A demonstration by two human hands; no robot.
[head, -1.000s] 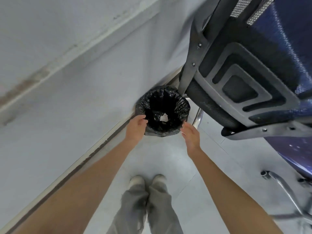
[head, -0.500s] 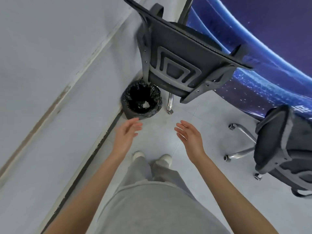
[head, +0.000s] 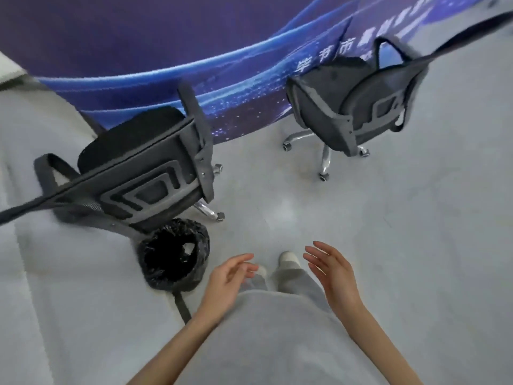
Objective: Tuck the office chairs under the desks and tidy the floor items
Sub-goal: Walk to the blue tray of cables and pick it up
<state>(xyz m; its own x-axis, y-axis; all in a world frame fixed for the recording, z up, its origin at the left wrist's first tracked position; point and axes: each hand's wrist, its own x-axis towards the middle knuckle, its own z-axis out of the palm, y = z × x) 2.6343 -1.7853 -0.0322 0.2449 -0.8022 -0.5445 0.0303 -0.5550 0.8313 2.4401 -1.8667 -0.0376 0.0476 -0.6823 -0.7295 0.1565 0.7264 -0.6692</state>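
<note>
Both hands [head: 280, 276] hover beside bin [head: 173, 255].

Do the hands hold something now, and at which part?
Nothing. The left hand and right hand are open and empty, apart from the black-lined round waste bin.

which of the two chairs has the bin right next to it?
The left office chair, near the wall. The black-lined bin sits just below its backrest; the right office chair stands apart on bare floor by the blue banner.
</note>
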